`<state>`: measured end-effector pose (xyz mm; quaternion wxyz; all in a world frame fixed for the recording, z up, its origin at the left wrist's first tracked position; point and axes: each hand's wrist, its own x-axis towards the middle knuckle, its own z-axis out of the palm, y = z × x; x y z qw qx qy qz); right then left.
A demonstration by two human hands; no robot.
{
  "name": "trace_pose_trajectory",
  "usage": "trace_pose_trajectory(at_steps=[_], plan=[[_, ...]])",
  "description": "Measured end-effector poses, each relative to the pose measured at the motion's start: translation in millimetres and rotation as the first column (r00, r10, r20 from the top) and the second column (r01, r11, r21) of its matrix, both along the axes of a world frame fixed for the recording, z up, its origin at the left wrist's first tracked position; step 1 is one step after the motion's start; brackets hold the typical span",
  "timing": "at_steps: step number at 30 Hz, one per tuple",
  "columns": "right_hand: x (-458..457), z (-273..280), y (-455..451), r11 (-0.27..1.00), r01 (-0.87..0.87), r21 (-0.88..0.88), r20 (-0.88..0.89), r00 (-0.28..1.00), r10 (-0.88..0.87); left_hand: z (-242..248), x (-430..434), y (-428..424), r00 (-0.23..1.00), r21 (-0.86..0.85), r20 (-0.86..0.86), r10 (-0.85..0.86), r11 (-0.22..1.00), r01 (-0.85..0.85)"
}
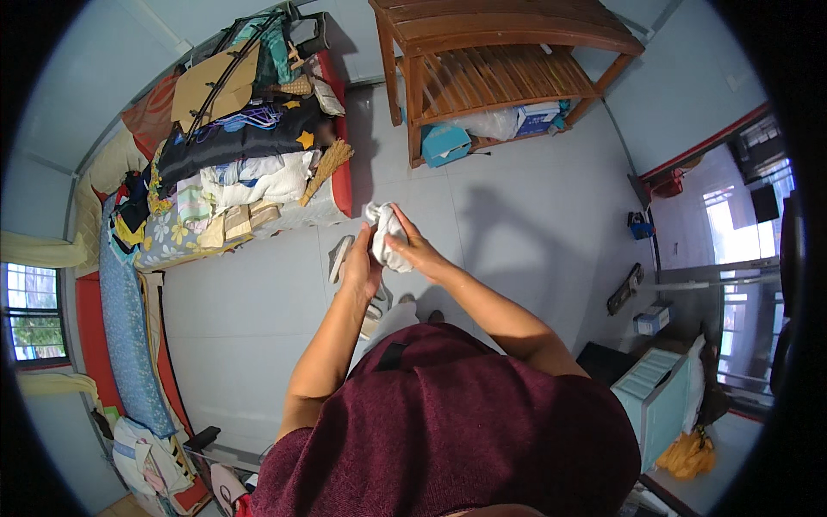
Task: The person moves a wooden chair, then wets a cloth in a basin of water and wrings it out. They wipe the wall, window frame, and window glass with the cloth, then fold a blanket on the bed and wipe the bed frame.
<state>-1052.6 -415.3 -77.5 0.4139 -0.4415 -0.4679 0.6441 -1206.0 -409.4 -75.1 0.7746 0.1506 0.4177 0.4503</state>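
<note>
A bunched white cloth (pixel 389 240) is held between my two hands, out in front of my body above the tiled floor. My left hand (pixel 363 263) grips it from the left side, palm turned inward. From the right, my right hand (pixel 417 249) presses on it with the thumb across its front. The folds hide some of the fingertips. Below and left of the cloth, a pale shoe (pixel 340 258) lies on the floor, and more footwear (pixel 371 322) is partly covered by my left forearm.
A couch (pixel 342 187) at the upper left bears piled clothes, hangers (pixel 258 117), flattened cardboard (pixel 216 84) and a straw brush (pixel 328 171). Ahead stands a wooden slatted table (pixel 413 97) with a teal box (pixel 446 145) below. Pale green drawers (pixel 665 400) stand at right.
</note>
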Motion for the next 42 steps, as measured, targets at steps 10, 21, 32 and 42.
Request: trace_pose_trajectory(at_steps=[10,21,32,42], plan=[[55.3,40.3,190.2,0.982,0.122,0.143,0.151,0.978,-0.143,22.6,23.9,169.8,0.972,0.184,0.17,-0.16,0.974,0.128],[147.3,138.9,436.4,0.497,-0.016,0.867,0.459,0.411,-0.788,31.9,80.8,341.3,0.98,0.175,-0.001,-0.198,0.965,0.195],[259.3,84.3,505.6,0.713,-0.403,0.574,0.818,0.319,-0.479,22.8,93.8,466.6,0.995,0.22,-0.074,0.069,0.974,-0.051],[412.1,114.2,572.7,0.855,0.086,0.512,0.828,0.215,-0.518,35.5,116.1,561.6,0.969,0.238,-0.239,0.053,0.971,0.005]])
